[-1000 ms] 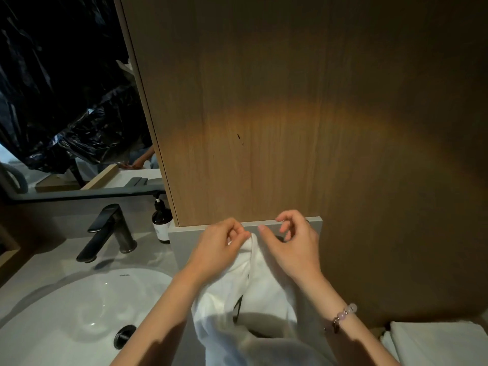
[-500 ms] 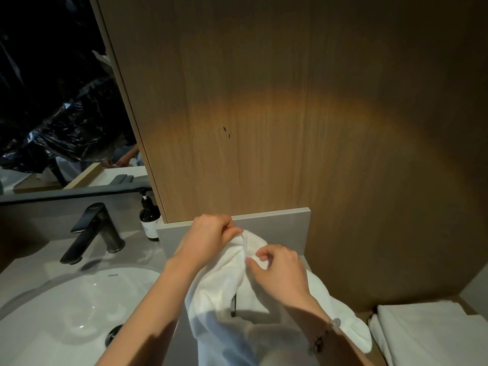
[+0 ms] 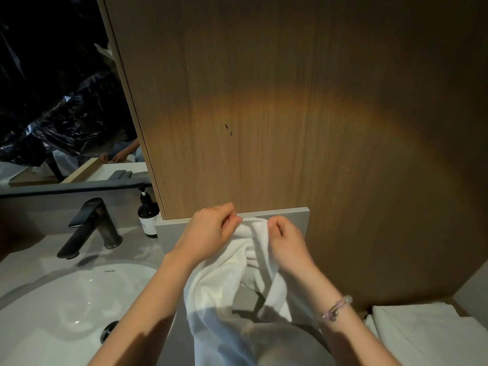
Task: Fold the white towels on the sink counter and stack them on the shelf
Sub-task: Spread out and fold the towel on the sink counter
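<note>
A white towel (image 3: 224,281) hangs bunched between my hands, in front of a grey ledge (image 3: 295,217) at the foot of the wooden panel. My left hand (image 3: 211,231) pinches its top edge on the left. My right hand (image 3: 285,239) pinches the same edge on the right, a bead bracelet on that wrist. The two hands are close together, and the towel's lower part drops out of view at the bottom. Folded white towels (image 3: 427,331) lie stacked at the lower right on a low shelf.
A white sink basin (image 3: 66,307) with a dark drain sits at the lower left. Behind it stand a black faucet (image 3: 89,228) and a dark soap bottle (image 3: 148,215). A mirror (image 3: 52,101) is above them. The wooden panel (image 3: 290,101) fills the front.
My right hand has come back up from lower on the towel to its top edge, beside my left hand. The towel's top is now gathered between both hands.
</note>
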